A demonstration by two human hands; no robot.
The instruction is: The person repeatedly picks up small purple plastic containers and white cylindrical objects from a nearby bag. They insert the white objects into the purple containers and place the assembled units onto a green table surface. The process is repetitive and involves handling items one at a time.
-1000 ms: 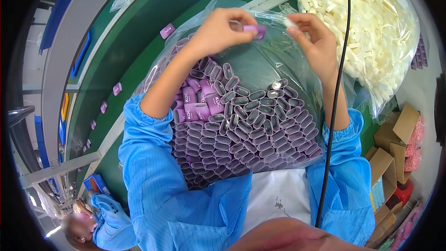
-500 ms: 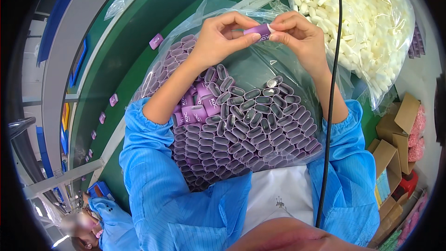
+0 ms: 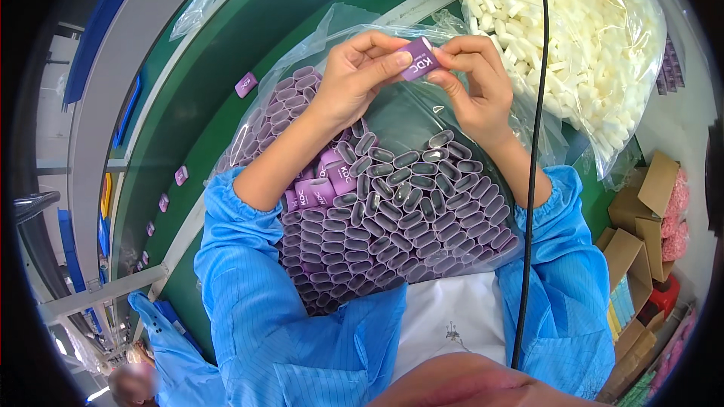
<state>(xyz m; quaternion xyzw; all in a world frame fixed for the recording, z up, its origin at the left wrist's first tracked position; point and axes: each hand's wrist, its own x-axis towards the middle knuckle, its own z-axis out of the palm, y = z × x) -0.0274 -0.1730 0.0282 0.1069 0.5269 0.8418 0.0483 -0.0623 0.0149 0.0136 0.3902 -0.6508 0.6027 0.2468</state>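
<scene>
Both my hands meet above a clear plastic bag [image 3: 422,117] full of small purple oval sleeves [image 3: 392,218]. My left hand [image 3: 358,75] pinches one purple sleeve [image 3: 419,59] by its left end. My right hand [image 3: 471,79] holds the same sleeve at its right end with thumb and fingers. The sleeve is held level, a little above the bag. Several sleeves in the bag stand on end in rows, and a few lie flat on top near my left forearm.
A large clear bag of white parts [image 3: 573,38] lies at the upper right. A green conveyor belt [image 3: 204,98] runs along the left carrying single purple sleeves [image 3: 246,84]. Cardboard boxes [image 3: 641,218] stand at the right. A black cable [image 3: 534,158] hangs down over my right arm.
My two hands have come together: a second ago they were apart with the sleeve in the left hand, now both grip it.
</scene>
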